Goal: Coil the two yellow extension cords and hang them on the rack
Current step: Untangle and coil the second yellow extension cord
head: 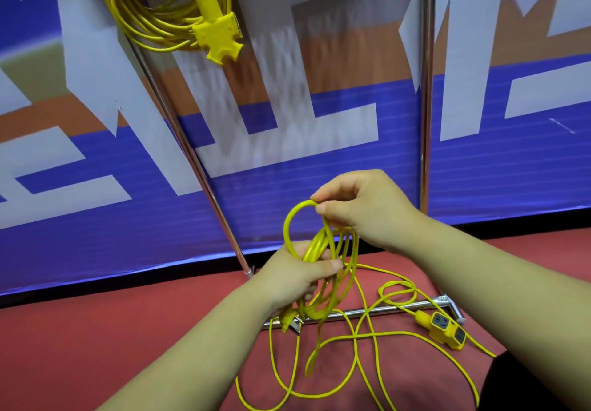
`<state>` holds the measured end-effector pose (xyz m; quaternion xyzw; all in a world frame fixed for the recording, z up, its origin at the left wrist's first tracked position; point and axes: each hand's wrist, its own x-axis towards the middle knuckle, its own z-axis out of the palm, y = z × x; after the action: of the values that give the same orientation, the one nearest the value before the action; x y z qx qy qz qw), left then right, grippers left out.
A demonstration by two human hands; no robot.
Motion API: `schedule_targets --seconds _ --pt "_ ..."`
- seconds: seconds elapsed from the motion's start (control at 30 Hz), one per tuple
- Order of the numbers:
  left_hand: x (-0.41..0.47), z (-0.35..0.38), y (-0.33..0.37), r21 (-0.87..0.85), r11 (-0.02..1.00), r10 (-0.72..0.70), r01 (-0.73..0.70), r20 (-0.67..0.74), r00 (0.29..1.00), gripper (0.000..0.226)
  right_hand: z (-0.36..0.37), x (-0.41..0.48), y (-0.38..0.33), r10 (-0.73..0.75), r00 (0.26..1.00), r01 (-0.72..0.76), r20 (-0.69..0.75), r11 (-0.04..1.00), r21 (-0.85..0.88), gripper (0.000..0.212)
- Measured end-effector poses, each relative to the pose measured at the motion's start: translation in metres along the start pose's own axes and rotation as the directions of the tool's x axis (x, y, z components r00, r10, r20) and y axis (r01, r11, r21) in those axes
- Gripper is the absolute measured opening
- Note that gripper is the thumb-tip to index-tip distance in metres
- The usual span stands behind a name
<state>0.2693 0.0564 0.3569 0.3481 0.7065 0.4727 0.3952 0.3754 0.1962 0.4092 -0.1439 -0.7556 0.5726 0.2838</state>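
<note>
A blue, white and orange banner [319, 187] fills the background above a red floor [96, 346]. The metal rack [427, 91] stands before it, its base bar lying on the floor. One coiled cord [153, 23] hangs at the rack's upper left, its socket block dangling below the loops. The second cord [351, 335] is partly gathered, the rest sprawling loose over the floor and the base bar. The left hand [294, 276] grips the gathered loops; the right hand [361, 209] pinches the top of a fresh loop just above. This cord's socket block [446, 329] rests by the base bar; its plug [287, 319] hangs under the left hand.
</note>
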Motion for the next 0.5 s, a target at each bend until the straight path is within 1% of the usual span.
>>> schedule_targets --seconds 0.07,0.13,0.2,0.27,0.3,0.37,0.4,0.47,0.5 --pt "0.000 0.000 0.001 0.012 1.000 0.010 -0.011 0.013 1.000 0.020 0.000 0.000 0.000 -0.004 1.000 0.004 -0.007 1.000 0.002 0.013" --pt "-0.001 -0.004 0.005 0.020 0.999 0.029 -0.029 0.022 0.999 0.022 -0.002 -0.002 -0.002 -0.023 1.000 0.024 -0.014 0.998 0.061 0.010" --pt "-0.004 -0.009 0.013 -0.029 0.998 0.051 -0.051 0.005 0.999 0.019 -0.007 -0.004 -0.002 -0.045 0.999 0.048 -0.023 0.989 0.143 0.010" --pt "-0.008 -0.015 0.022 -0.130 0.988 0.079 -0.083 -0.041 0.996 0.013 -0.012 -0.005 0.007 -0.038 0.999 0.040 -0.019 0.991 0.127 0.014" --pt "-0.010 -0.018 0.027 -0.195 0.975 0.090 -0.103 -0.075 0.993 0.012 -0.014 -0.005 0.015 -0.006 1.000 0.005 0.003 0.993 0.117 0.015" --pt "-0.017 -0.028 0.038 -0.326 0.932 0.109 -0.155 -0.154 0.982 0.020 -0.016 -0.006 0.034 0.101 0.990 -0.110 0.102 0.990 0.089 0.020" --pt "-0.020 -0.033 0.043 -0.382 0.905 0.123 -0.190 -0.194 0.973 0.021 -0.015 -0.007 0.042 0.144 0.976 -0.151 0.163 0.988 0.030 0.027" --pt "-0.026 -0.044 0.052 -0.485 0.832 0.156 -0.271 -0.264 0.952 0.015 -0.009 -0.013 0.055 0.212 0.937 -0.185 0.278 0.975 -0.120 0.045" --pt "-0.029 -0.049 0.056 -0.533 0.788 0.170 -0.308 -0.292 0.941 0.011 -0.005 -0.017 0.059 0.237 0.915 -0.196 0.326 0.968 -0.155 0.050"
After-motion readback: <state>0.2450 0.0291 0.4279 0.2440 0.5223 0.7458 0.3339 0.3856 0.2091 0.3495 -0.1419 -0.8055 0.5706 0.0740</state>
